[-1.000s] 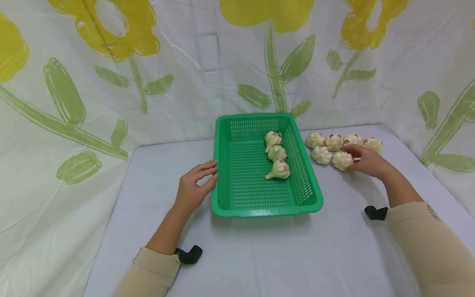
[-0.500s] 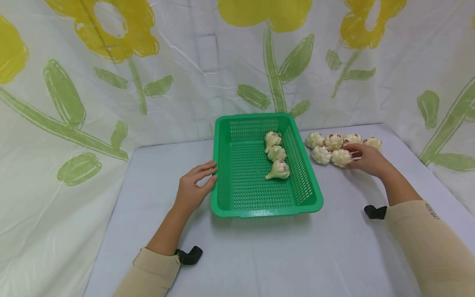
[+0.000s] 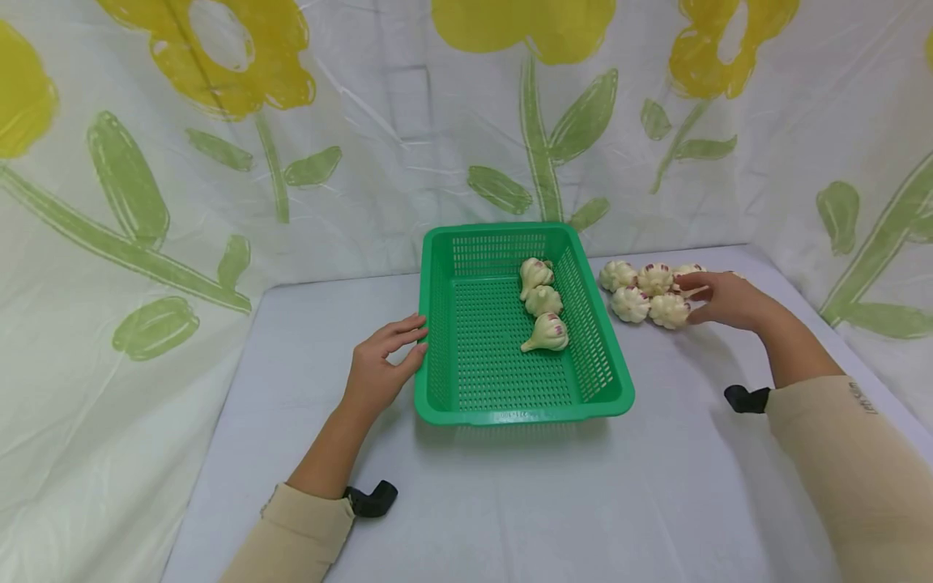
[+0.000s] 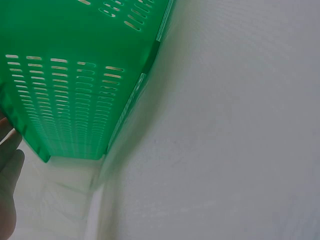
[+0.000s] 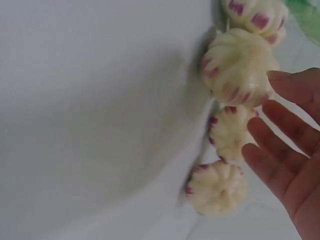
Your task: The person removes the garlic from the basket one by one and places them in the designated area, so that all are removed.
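My left hand rests its fingertips at the left rim of a green plastic basket, its fingers relaxed; the left wrist view shows part of that hand beside the slotted wall. Inside the basket, three garlic bulbs lie in a line along the right side. My right hand is over the group of garlic bulbs on the table, its fingers loosely spread and gripping nothing. Closest to its thumb is the front-right garlic bulb, also seen large in the right wrist view as a purple-streaked bulb.
Several garlic bulbs form two rows to the basket's right; the right hand partly hides the rearmost right ones. A white cloth covers the table. Behind it hangs a curtain with painted yellow flowers.
The front-right garlic bulb has shifted slightly back and left against its neighbour. My right hand has let go of it and moved a little back and right. My left hand stays put.
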The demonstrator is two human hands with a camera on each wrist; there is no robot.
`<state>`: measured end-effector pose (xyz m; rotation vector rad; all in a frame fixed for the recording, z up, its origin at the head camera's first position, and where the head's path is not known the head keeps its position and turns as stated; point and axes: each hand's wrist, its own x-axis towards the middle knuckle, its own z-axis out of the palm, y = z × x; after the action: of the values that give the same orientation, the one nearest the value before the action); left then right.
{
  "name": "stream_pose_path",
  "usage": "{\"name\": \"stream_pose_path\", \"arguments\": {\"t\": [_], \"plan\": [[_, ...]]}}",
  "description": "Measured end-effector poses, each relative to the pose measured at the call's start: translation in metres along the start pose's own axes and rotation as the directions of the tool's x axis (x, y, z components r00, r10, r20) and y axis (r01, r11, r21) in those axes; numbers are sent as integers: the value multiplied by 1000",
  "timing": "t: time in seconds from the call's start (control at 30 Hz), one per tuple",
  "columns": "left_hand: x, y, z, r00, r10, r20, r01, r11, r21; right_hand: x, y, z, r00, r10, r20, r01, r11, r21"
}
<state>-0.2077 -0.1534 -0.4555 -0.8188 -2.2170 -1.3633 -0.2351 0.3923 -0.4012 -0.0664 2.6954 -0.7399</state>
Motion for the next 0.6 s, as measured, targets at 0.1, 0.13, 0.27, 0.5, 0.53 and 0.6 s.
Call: {"name": "stream_pose_path", "arguments": {"t": [0.1, 0.13, 0.27, 0.5, 0.53, 0.6], "plan": [[0, -1, 0, 1000, 5, 0, -5, 1000, 0, 0, -12, -10, 999, -16, 34, 18, 998, -61], [0, -1, 0, 1000, 6, 0, -6, 1000, 2, -1, -18, -14, 998, -28, 48, 31, 997, -77], [0, -2, 0, 1000, 4, 4, -4, 1000, 8, 0, -46, -29, 994, -47, 99, 61, 989, -137], [0, -2, 0, 1000, 8, -2, -8, 1000, 12, 8, -106, -53, 981, -76, 177, 112, 972, -208], [0, -2, 0, 1000, 10, -3, -10, 1000, 9, 9, -115, -55, 979, -81, 186, 120, 970, -212], [0, -2, 0, 1000, 12, -2, -12, 1000, 8, 12, -132, -57, 976, -95, 195, 137, 966, -218]]}}
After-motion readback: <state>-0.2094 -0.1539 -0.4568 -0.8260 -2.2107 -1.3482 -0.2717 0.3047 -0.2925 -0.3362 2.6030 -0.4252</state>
